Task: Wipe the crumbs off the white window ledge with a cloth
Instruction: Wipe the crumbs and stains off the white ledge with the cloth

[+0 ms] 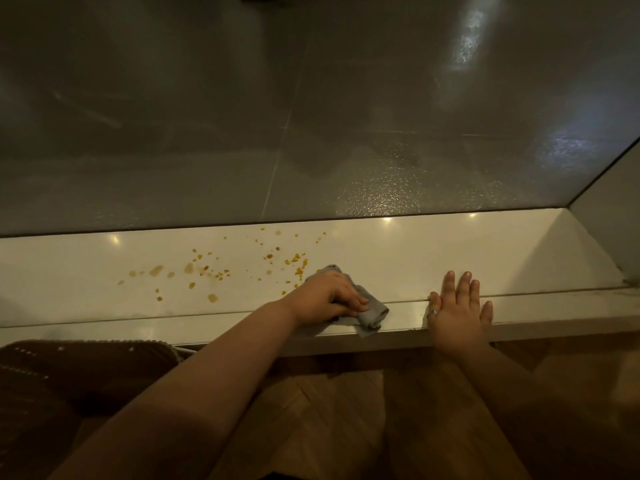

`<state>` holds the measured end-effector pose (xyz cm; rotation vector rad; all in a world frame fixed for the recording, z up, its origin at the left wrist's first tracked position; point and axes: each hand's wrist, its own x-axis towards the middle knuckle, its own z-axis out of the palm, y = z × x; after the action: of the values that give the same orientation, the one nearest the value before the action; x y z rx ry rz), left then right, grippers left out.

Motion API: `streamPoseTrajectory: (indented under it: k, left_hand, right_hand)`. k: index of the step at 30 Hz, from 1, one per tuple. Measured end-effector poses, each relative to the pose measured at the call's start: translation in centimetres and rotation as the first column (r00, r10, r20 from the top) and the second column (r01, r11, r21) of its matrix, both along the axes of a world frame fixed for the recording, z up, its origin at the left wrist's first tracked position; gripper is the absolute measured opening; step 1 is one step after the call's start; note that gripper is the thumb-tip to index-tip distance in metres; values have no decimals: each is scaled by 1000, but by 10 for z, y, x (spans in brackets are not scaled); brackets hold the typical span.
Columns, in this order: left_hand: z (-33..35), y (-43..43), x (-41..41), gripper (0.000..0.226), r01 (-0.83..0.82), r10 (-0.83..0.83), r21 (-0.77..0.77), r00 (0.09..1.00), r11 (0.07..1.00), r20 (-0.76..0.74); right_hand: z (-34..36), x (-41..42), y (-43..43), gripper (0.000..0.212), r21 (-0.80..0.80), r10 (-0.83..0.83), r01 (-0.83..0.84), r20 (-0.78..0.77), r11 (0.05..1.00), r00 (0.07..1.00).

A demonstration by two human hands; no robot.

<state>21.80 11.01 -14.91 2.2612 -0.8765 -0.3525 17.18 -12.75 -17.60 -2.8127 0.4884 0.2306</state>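
Observation:
The white window ledge (450, 258) runs across the middle of the view, below frosted glass. Yellow-orange crumbs (207, 271) and a few smears lie scattered over its left and centre part. My left hand (325, 299) presses a crumpled grey cloth (372, 311) onto the ledge near its front edge, just right of the crumbs. My right hand (457, 306) lies flat on the ledge's front edge, fingers spread, holding nothing. It wears a ring on one finger.
The frosted window pane (311, 116) rises straight behind the ledge. A white side wall (609, 216) closes the ledge at the right. A dark woven basket or chair (79, 368) stands below the ledge at left. Wooden floor (329, 410) shows beneath.

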Motion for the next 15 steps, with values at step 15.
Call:
streamPoseTrajectory:
  k: [15]
  left_hand:
    - [13, 37, -11, 23, -133, 146, 124, 985, 983, -97]
  right_hand:
    - [13, 3, 0, 57, 36, 51, -47, -142, 998, 989]
